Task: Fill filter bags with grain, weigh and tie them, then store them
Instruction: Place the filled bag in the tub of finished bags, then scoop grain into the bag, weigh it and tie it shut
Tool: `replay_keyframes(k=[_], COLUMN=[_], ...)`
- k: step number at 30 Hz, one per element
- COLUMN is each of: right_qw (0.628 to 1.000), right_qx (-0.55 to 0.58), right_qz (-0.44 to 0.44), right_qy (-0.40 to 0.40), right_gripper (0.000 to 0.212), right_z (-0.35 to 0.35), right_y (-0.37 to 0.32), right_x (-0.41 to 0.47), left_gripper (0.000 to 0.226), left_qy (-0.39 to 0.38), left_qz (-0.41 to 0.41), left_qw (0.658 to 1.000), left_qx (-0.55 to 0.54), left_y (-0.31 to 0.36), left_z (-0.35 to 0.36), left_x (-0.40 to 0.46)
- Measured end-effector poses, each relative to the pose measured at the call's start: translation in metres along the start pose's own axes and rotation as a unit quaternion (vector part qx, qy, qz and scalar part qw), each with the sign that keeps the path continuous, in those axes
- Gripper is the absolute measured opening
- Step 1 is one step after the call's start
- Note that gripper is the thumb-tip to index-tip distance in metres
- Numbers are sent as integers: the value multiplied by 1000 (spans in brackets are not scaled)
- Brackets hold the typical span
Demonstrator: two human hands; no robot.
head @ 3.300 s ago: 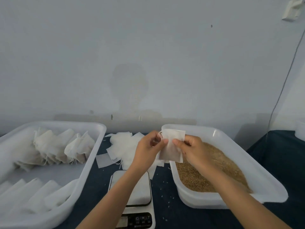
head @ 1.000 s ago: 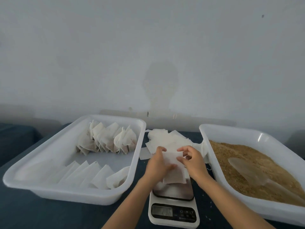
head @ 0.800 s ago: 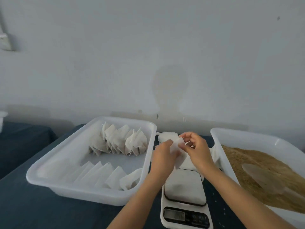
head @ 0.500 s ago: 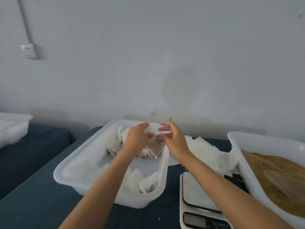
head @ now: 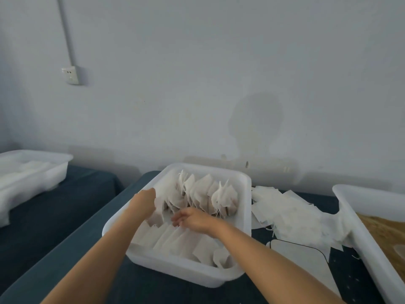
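Seemingly left hand (head: 144,199) gripping white filter bag (head: 159,199), right hand (head: 192,219) relaxed, fingers straight

a dark blue table (head: 135,288) carries a white storage tray (head: 188,273), loose empty bags (head: 291,216), a scale (head: 300,257) and a grain tray (head: 361,244).

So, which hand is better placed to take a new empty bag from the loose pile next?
The right hand, probably. It hangs open over the storage tray, on the side nearer the empty bags. The left hand is at the tray's far side, touching a bag.

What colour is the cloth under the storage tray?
Dark blue-teal cloth, plain, no pattern; the white tray sits on it. Head view.
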State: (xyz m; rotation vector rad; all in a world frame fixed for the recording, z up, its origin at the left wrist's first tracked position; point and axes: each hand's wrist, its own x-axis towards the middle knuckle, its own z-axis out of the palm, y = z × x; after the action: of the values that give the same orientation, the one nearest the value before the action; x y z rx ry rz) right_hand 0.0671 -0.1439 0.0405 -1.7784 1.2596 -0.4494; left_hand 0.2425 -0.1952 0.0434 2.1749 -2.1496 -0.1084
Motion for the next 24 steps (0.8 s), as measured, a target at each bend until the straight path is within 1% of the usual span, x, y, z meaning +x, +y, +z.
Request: replay_keyframes(k=[3, 6, 8, 10, 11, 12, 14, 16, 18, 19, 20, 21, 22, 24], right_qw=[999, 999, 999, 998, 998, 998, 993, 978, 944, 921, 899, 884, 876, 878], right_qx=[-19, -27, -38, -52, -54, -52, -38, -4, 27, 33, 25, 6, -24, -107], right_qz=[12, 12, 7, -8, -22, -41, -86, -127, -159, -158, -142, -113, -74, 5], right_qy=[-29, -33, -31, -21, -10, 8, 69, 163, 288, 356, 413, 454, 475, 467], right_gripper=[35, 35, 36, 36, 35, 34, 29, 29, 35, 38, 37, 35, 32, 30], right_z=[12, 15, 14, 12, 9, 4, -12, -36, -63, -76, -89, -101, -112, -126], right_y=[0, 4, 6, 6, 6, 5, 5, 8, 16, 25, 36, 50, 64, 93], right_x=[6, 10, 10, 9, 8, 6, -1, -13, -29, -36, -43, -49, -54, -61], left_gripper=[24, 18, 27, 49, 55, 57, 58, 57, 49, 44, 40, 38, 37, 36], left_qy=[-3, 20, 34, 62, 97, 139, 202, 231, 240, 226, 205, 191, 181, 169], left_qz=[7, 23, 31, 43, 58, 77, 110, 131, 152, 153, 155, 159, 162, 161], left_qw=[998, 992, 983, 971, 961, 951, 937, 934, 938, 943, 947, 950, 954, 959], left_qx=[67, 121, 175, 228, 254, 266, 262, 238, 201, 190, 194, 187, 175, 161], left_y=[-7, -8, -3, 3, 8, 15, 32, 51, 71, 81, 90, 98, 104, 113], left_z=[3, 7, 9, 9, 6, 4, -9, -15, -19, -17, -11, -9, -6, -1], left_x=[1, 1, -3, -6, -7, -9, -11, -9, -8, -5, 0, 3, 6, 7])
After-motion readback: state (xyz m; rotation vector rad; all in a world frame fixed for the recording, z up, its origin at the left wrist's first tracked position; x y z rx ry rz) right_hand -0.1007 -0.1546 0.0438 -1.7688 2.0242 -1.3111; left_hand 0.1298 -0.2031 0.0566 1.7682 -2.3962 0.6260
